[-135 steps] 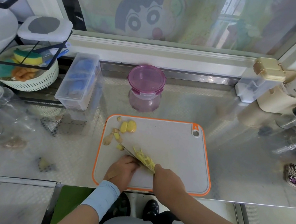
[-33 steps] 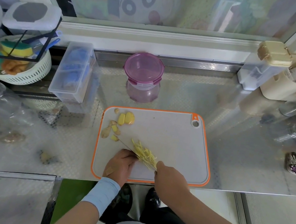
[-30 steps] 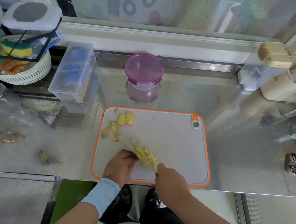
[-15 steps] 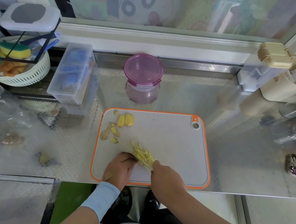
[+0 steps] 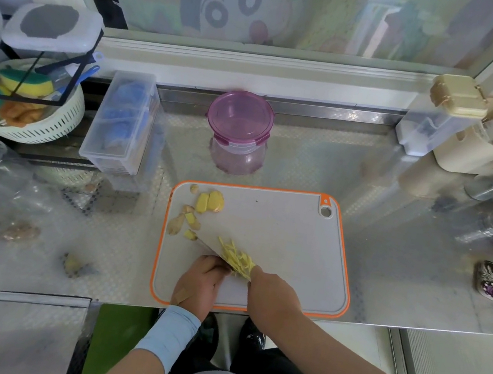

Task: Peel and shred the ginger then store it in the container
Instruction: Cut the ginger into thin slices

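Ginger shreds [image 5: 236,257] have heaped up further beside your knife [image 5: 207,246], near the front of the cutting board [image 5: 294,242]. Your left hand [image 5: 202,282] curls over the uncut piece and your right hand [image 5: 273,296] grips the handle. The container [image 5: 240,118] is lidded, so storing comes later.

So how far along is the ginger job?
Done: a pile of shreds lies on the cutting board. In hand: the right hand grips the knife at the pile, the left hand curled beside the blade. To do: peeled chunks at the board's far-left corner wait uncut, and the container behind has its lid on, apparently empty.
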Motion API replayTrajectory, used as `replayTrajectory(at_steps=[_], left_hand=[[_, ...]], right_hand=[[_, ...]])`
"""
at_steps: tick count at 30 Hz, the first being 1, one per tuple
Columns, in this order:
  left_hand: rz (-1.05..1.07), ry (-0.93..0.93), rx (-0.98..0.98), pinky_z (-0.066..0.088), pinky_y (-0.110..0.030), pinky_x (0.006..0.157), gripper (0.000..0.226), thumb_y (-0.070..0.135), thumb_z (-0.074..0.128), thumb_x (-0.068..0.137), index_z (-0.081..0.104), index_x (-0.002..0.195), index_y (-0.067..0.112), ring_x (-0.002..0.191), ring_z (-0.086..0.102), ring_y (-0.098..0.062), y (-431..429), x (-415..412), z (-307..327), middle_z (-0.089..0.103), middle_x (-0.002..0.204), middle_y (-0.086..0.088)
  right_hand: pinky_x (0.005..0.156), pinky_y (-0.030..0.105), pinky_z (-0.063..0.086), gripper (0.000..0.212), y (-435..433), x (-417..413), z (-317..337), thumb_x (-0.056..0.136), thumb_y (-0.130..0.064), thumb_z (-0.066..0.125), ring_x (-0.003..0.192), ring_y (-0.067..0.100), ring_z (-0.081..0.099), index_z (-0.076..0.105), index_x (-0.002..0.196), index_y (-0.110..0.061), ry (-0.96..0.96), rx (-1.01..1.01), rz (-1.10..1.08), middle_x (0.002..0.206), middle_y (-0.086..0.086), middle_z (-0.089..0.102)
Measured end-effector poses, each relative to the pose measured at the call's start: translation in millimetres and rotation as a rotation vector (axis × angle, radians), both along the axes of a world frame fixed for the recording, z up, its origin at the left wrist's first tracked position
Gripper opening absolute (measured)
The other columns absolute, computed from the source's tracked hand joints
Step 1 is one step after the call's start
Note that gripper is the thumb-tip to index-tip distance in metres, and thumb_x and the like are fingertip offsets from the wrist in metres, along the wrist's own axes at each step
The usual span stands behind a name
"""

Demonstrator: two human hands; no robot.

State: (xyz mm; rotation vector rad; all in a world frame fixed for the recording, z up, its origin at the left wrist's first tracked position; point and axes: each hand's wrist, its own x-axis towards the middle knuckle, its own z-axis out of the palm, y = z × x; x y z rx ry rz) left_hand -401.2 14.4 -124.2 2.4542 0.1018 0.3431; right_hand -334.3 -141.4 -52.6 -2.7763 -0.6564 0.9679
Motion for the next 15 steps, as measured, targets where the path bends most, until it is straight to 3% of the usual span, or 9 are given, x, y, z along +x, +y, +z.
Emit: replayTrajectory(at_steps=[2, 5, 10, 15], left_hand=[[0.023, 0.012, -0.003, 0.038, -0.013, 0.086, 0.029, 0.021, 0.048, 0.088, 0.075, 0.089, 0.01, 0.097, 0.053, -0.013, -1.1, -0.5, 0.9, 0.068, 0.099, -0.003], [0.047, 0.016, -0.002, 0.037, -0.013, 0.087, 0.03, 0.022, 0.048, 0.088, 0.075, 0.089, 0.01, 0.097, 0.053, -0.013, -1.3, -0.8, 0.6, 0.068, 0.099, -0.004], [0.019, -0.036, 0.011, 0.04, -0.015, 0.086, 0.026, 0.019, 0.05, 0.086, 0.074, 0.085, 0.01, 0.096, 0.054, -0.014, -1.3, -1.0, -0.8, 0.063, 0.099, 0.002], [-0.003, -0.044, 0.012, 0.043, -0.02, 0.081, 0.026, 0.019, 0.049, 0.088, 0.074, 0.087, 0.01, 0.096, 0.054, -0.015, -0.2, -0.2, -3.5, 0.058, 0.101, 0.005]], right_hand=[[0.059, 0.03, 0.039, 0.019, -1.1, 0.0, 0.4, 0.097, -0.009, 0.043, 0.071, 0.026, 0.049, 0.043, 0.116, -0.013, -0.009, 0.003, 0.003, 0.085, 0.005, 0.056], [0.047, 0.028, 0.033, 0.017, -6.8, -2.8, 0.9, 0.098, -0.011, 0.043, 0.059, 0.018, 0.046, 0.043, 0.115, -0.013, -0.018, 0.029, -0.008, 0.072, -0.002, 0.045], [0.044, 0.025, 0.027, 0.015, -23.2, -11.3, 1.9, 0.099, -0.014, 0.045, 0.056, 0.014, 0.041, 0.042, 0.113, -0.014, -0.043, 0.019, 0.01, 0.069, -0.004, 0.039], [0.052, 0.029, 0.039, 0.02, -17.7, -8.5, -0.9, 0.098, -0.012, 0.046, 0.067, 0.024, 0.052, 0.042, 0.117, -0.014, -0.032, -0.008, 0.013, 0.075, 0.0, 0.046]])
